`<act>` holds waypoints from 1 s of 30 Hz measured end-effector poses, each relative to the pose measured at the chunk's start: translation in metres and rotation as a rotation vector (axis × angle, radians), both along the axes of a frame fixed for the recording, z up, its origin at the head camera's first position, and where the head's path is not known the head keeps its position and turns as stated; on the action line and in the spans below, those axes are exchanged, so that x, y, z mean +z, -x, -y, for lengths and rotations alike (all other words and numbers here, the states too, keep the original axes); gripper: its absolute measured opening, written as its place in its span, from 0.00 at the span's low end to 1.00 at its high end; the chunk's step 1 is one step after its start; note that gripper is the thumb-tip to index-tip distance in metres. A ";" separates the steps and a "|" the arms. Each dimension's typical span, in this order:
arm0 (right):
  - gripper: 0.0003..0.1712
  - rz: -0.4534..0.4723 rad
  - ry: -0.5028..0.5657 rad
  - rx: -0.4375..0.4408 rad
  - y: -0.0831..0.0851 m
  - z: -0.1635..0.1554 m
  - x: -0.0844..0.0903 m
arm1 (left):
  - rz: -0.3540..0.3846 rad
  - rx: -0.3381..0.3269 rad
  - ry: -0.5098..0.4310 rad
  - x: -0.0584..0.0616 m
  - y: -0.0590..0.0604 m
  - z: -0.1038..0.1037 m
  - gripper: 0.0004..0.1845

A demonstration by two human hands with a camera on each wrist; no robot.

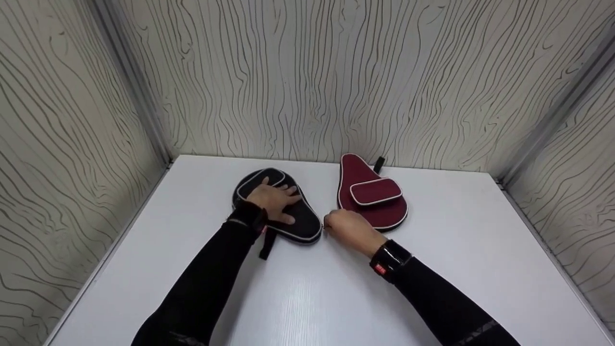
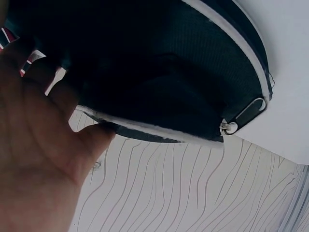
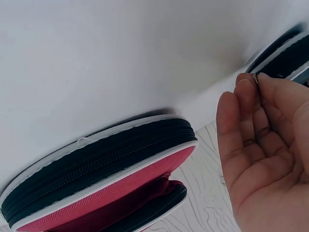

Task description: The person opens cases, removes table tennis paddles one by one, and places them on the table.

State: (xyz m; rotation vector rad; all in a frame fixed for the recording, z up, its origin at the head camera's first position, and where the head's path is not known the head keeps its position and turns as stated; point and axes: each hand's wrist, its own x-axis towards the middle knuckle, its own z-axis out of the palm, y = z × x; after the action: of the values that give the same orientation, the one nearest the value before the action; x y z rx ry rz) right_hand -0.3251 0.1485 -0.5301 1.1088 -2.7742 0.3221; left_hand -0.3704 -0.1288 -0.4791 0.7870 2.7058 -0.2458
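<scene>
A black table tennis bat case [image 1: 300,218] with white piping lies on the white table. My left hand [image 1: 274,202] rests on it with fingers spread, partly covering its front pocket [image 1: 271,177]. In the left wrist view, a metal zipper pull [image 2: 248,116] shows at an edge of the case. My right hand [image 1: 350,229] is at the narrow end of the case. There, in the right wrist view, its thumb and forefinger pinch a small zipper pull [image 3: 256,78], mostly hidden by the fingertips.
A dark red bat case [image 1: 358,173] with a white-edged pocket [image 1: 377,191] lies just beyond my right hand, its narrow end towards the back wall. A black strap [image 1: 268,245] sticks out from the black case. Wood-grain patterned panels [image 1: 307,86] enclose the table's back and sides.
</scene>
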 end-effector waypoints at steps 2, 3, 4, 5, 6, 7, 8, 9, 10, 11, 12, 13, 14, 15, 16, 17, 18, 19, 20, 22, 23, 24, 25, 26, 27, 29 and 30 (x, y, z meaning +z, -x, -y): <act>0.06 0.007 -0.010 -0.009 -0.014 0.003 0.012 | -0.002 -0.004 -0.020 -0.015 0.013 0.004 0.46; 0.06 0.000 -0.020 -0.013 -0.018 0.003 0.014 | 0.007 0.000 -0.021 -0.017 0.014 0.005 0.46; 0.05 0.018 -0.028 -0.032 -0.027 0.007 0.025 | 0.006 -0.002 -0.015 -0.017 0.014 0.005 0.46; 0.05 0.014 -0.038 -0.038 -0.030 0.008 0.026 | 0.005 -0.003 -0.012 -0.015 0.013 0.005 0.47; 0.05 0.011 -0.043 -0.039 -0.032 0.008 0.027 | 0.006 0.000 -0.008 -0.012 0.010 0.004 0.46; 0.05 0.013 -0.049 -0.043 -0.035 0.008 0.027 | 0.006 0.000 -0.001 -0.003 0.003 0.002 0.46; 0.05 0.010 -0.052 -0.040 -0.037 0.008 0.027 | 0.009 0.003 0.013 0.007 -0.005 -0.001 0.46; 0.05 0.012 -0.051 -0.035 -0.038 0.008 0.027 | 0.005 0.002 0.032 0.015 -0.012 -0.003 0.45; 0.05 0.014 -0.050 -0.029 -0.040 0.008 0.027 | -0.007 -0.006 0.055 0.022 -0.018 -0.005 0.45; 0.04 0.016 -0.050 -0.021 -0.042 0.008 0.026 | -0.012 -0.006 0.060 0.026 -0.022 -0.006 0.44; 0.04 0.017 -0.044 -0.010 -0.043 0.008 0.026 | -0.017 -0.008 0.067 0.029 -0.025 -0.006 0.44; 0.04 0.018 -0.041 -0.002 -0.045 0.008 0.025 | -0.023 -0.009 0.074 0.031 -0.027 -0.007 0.44; 0.04 0.013 -0.038 0.006 -0.047 0.009 0.025 | -0.023 -0.009 0.079 0.032 -0.028 -0.007 0.44; 0.04 0.010 -0.036 0.013 -0.049 0.009 0.025 | -0.019 -0.009 0.083 0.032 -0.027 -0.007 0.44; 0.04 0.001 -0.036 0.019 -0.051 0.010 0.025 | -0.016 -0.011 0.081 0.030 -0.024 -0.007 0.44; 0.04 -0.007 -0.035 0.023 -0.053 0.011 0.025 | -0.028 -0.023 0.077 0.018 -0.016 -0.004 0.45; 0.04 -0.020 -0.035 0.028 -0.055 0.012 0.025 | -0.021 -0.022 0.075 0.013 -0.011 -0.004 0.46; 0.04 -0.031 -0.035 0.030 -0.057 0.013 0.024 | -0.017 -0.019 0.060 0.005 -0.003 -0.002 0.46; 0.04 -0.040 -0.035 0.028 -0.059 0.014 0.024 | -0.011 -0.019 0.052 -0.002 0.004 -0.001 0.46; 0.04 -0.049 -0.033 0.016 -0.063 0.017 0.023 | -0.009 -0.023 0.021 -0.019 0.018 0.004 0.48; 0.05 -0.048 -0.030 0.007 -0.065 0.018 0.023 | -0.005 -0.020 0.005 -0.027 0.024 0.006 0.48; 0.05 -0.046 -0.026 -0.002 -0.067 0.020 0.022 | 0.015 -0.006 0.006 -0.021 0.022 0.004 0.47; 0.05 -0.036 -0.021 -0.016 -0.069 0.022 0.022 | 0.014 -0.008 -0.009 -0.024 0.024 0.006 0.47; 0.06 -0.026 -0.017 -0.030 -0.071 0.024 0.022 | 0.019 -0.008 0.004 -0.016 0.018 0.004 0.47; 0.06 -0.018 -0.014 -0.040 -0.073 0.026 0.022 | 0.018 -0.006 0.008 -0.009 0.011 0.003 0.46; 0.07 -0.010 -0.005 -0.063 -0.077 0.031 0.021 | 0.024 -0.021 0.032 -0.017 0.021 0.004 0.48; 0.07 -0.003 0.002 -0.073 -0.079 0.034 0.021 | 0.018 -0.033 0.043 -0.022 0.025 0.004 0.48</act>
State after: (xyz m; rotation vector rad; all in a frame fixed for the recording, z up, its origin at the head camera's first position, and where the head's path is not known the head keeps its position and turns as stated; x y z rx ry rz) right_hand -0.2458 0.1143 -0.5094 1.0039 -2.8024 0.3152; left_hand -0.3955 -0.1332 -0.5006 0.8180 2.6633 -0.3022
